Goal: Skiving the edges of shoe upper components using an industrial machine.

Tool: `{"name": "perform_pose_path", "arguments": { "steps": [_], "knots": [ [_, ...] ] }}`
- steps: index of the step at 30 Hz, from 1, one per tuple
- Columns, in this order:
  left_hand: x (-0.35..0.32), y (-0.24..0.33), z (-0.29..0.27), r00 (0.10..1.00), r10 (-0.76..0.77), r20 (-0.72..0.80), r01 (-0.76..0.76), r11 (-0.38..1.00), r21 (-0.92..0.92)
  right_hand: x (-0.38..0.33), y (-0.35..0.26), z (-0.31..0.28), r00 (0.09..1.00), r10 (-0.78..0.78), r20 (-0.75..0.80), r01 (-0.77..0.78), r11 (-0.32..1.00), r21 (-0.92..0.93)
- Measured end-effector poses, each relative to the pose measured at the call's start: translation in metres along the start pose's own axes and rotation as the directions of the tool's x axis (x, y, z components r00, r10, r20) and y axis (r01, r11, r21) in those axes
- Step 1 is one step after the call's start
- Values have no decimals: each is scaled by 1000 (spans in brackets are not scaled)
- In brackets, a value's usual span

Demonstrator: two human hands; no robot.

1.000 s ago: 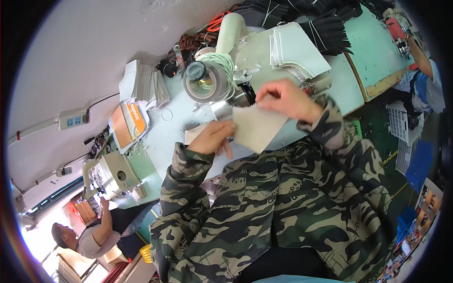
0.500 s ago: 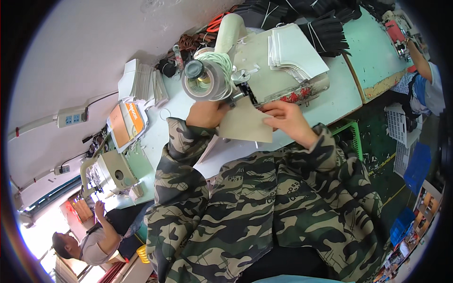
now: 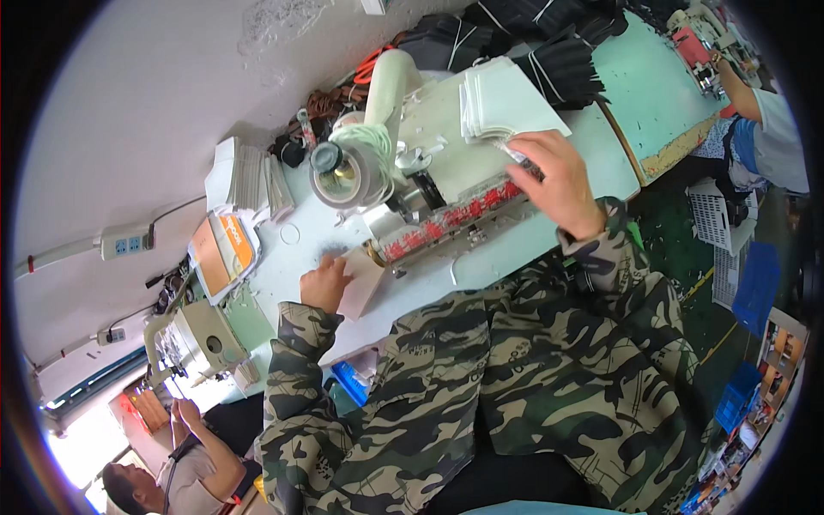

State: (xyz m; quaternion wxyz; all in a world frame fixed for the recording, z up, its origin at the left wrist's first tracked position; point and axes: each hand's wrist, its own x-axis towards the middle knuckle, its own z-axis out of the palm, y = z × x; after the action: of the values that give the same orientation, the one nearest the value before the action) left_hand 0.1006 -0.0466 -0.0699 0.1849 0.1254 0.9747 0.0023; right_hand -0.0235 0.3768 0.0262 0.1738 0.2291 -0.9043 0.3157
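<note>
My left hand (image 3: 324,281) lies at the near left part of the table, its fingers curled over the edge of a beige flat piece (image 3: 364,281). That piece lies on the table beside the machine's near end; whether others lie under it I cannot tell. My right hand (image 3: 562,184) is raised over the machine's right end, thumb and fingers apart and slightly blurred. Its fingertips are at the near corner of a stack of white sheets (image 3: 515,99), with nothing seen between them. Between my hands runs the machine's worn red bar (image 3: 455,219).
The bench machine has a pale curved post (image 3: 390,86) and a round cup with coiled cord (image 3: 348,176). Black strip bundles (image 3: 562,69) lie behind it. Upright sheets (image 3: 245,176) and an orange-and-white packet (image 3: 225,249) stand left. Co-workers sit at machines on both sides.
The beige piece has left the machine with my left hand, moving down and left onto the table. My right hand has let go of it and moved up and right to the white stack.
</note>
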Motion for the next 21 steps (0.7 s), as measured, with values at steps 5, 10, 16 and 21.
{"name": "perform_pose_path", "arguments": {
  "steps": [5,10,16,21],
  "knots": [
    [-1,1,-4,983,-8,-186,-6,997,-76,-29,-43,38,949,114,294,-240,866,439],
    [5,2,1,963,108,-247,-123,991,-46,-26,-63,68,928,167,333,-276,909,313],
    [9,1,-8,979,42,-202,-82,977,-195,-16,-77,107,952,87,293,-110,992,64],
    [21,-4,-15,994,38,-102,-58,977,-207,-1,-66,101,910,164,382,-297,898,323]
  ]
}}
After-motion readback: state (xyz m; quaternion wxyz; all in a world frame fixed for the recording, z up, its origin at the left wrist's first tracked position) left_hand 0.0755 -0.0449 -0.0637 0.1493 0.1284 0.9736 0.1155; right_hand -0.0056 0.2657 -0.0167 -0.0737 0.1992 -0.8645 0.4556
